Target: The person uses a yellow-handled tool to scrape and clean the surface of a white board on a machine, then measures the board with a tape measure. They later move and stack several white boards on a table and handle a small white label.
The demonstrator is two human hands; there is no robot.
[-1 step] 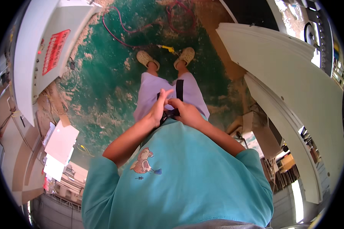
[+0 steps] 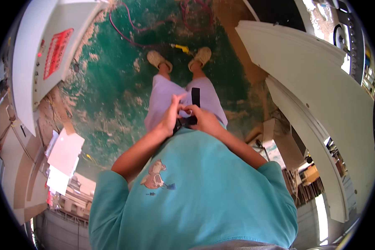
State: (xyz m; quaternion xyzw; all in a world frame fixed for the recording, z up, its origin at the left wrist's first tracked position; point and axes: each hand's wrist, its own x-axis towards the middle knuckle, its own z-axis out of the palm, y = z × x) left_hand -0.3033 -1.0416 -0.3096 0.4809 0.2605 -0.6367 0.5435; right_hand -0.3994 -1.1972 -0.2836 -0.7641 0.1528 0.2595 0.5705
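Both hands meet in front of my waist, below the lilac trousers (image 2: 163, 102) and above the hem of my turquoise T-shirt (image 2: 212, 179). My left hand (image 2: 171, 116) is seen edge-on, its upper fingers stretched forward and apart, beside a black strap-like piece (image 2: 189, 121). The fingers of my right hand (image 2: 205, 121) are bent round that piece from the other side. Their tips come close to the left fingers. A loose black strap end (image 2: 196, 96) lies over the trouser leg. What lies under the palms is hidden.
A green floor (image 2: 108, 91) strewn with dust surrounds my beige clogs (image 2: 202, 57). Between them lies a yellow air gun (image 2: 181, 48) on a red hose (image 2: 131, 41). A pale machine cabinet (image 2: 50, 83) stands left; large pale panels (image 2: 304, 75) rise at right. Cardboard sheets (image 2: 65, 152) sit lower left.
The view has shifted slightly. My right fingers have moved a little apart from the left hand, and more of the black piece shows between the hands.
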